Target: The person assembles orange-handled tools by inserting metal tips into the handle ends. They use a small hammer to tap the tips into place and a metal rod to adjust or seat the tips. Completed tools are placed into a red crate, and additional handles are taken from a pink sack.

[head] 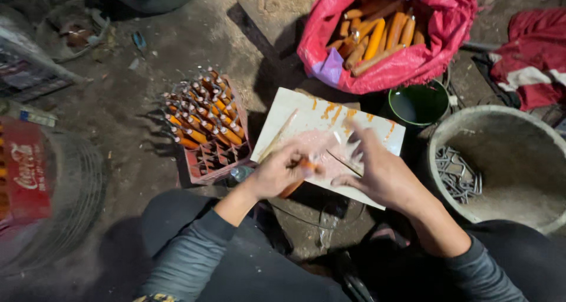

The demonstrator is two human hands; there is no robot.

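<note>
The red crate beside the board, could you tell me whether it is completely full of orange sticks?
No, the red crate has empty compartments along its near edge.

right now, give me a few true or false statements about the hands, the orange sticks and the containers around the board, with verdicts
1. The left hand grips an orange stick over the white board. True.
2. The pink sack is empty. False: it holds many loose orange sticks.
3. The red crate holds orange sticks standing upright with metal tips. True.
4. The grey basin is full of orange sticks. False: it holds bent metal wire pieces.
5. The right hand rests inside the green bowl. False: it is over the board with fingers spread.
</note>
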